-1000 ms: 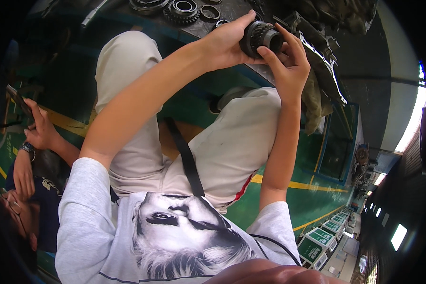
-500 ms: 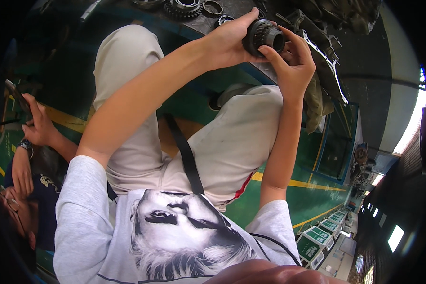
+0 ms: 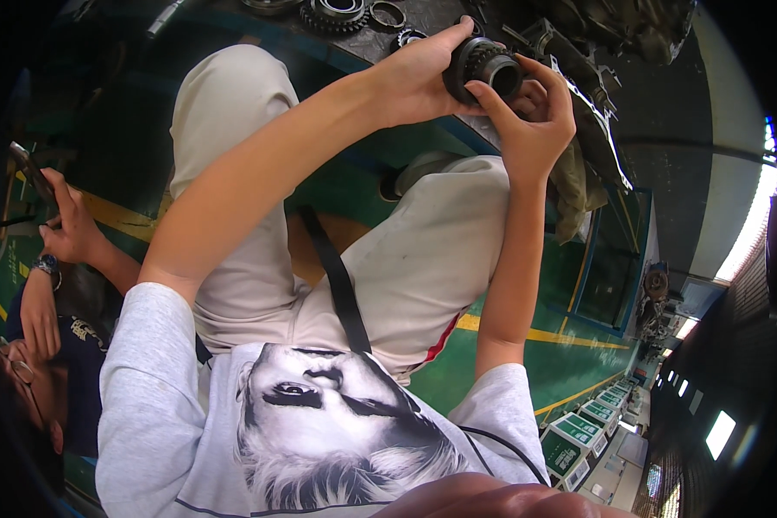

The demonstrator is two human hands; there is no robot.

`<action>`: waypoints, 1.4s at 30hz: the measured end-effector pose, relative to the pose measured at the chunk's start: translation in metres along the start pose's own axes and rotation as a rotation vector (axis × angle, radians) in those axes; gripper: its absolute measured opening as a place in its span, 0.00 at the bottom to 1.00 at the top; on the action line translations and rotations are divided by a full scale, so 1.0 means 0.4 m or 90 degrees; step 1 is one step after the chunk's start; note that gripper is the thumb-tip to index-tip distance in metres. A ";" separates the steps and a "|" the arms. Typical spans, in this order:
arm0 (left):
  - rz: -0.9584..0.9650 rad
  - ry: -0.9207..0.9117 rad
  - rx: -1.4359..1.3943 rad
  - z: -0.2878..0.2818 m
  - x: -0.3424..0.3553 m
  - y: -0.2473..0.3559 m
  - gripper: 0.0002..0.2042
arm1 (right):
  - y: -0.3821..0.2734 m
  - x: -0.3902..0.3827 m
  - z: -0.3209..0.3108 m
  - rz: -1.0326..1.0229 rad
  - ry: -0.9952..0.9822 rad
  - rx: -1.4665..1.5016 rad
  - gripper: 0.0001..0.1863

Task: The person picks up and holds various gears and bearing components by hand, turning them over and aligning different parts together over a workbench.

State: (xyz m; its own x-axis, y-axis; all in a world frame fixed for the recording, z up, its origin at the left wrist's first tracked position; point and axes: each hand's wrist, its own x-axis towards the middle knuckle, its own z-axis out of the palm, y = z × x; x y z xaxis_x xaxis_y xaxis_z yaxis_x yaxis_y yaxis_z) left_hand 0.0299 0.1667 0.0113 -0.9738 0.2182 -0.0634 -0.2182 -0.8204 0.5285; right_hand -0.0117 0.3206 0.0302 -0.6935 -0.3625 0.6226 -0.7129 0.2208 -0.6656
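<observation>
Both my hands hold a dark metal gear assembly above the front edge of the workbench. It has a toothed ring and a hollow collar that faces me. My left hand supports it from the left, thumb up along its side; its other fingers are mostly hidden behind the part. On the right, my right hand grips the collar side, with the thumb across its lower rim and the index finger over its top. Just left of the held part, a small gear lies on the bench.
On the metal bench top are a large gear and a metal ring. Metal castings stand at the right. A person at the far left holds a phone. A cloth hangs beyond my right forearm.
The gear assembly has turned slightly in my hands, its hollow collar now tipped more towards me. My right thumb has shifted a little left along the rim.
</observation>
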 end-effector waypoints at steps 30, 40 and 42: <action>0.084 -0.057 0.039 -0.007 0.007 -0.002 0.24 | -0.012 0.002 -0.006 -0.118 -0.025 -0.077 0.28; 0.016 -0.030 0.030 -0.012 0.012 -0.011 0.20 | -0.007 -0.004 -0.007 -0.079 -0.080 -0.103 0.31; 0.003 -0.020 0.047 -0.012 0.011 -0.007 0.21 | -0.002 -0.010 -0.009 0.020 -0.073 -0.026 0.31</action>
State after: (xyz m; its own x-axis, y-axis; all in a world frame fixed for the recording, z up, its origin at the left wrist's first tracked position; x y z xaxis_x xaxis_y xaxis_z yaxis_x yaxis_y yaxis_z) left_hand 0.0260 0.1674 0.0056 -0.9720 0.2324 -0.0347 -0.2076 -0.7803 0.5900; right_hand -0.0086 0.3253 0.0297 -0.7006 -0.4551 0.5496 -0.6965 0.2688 -0.6653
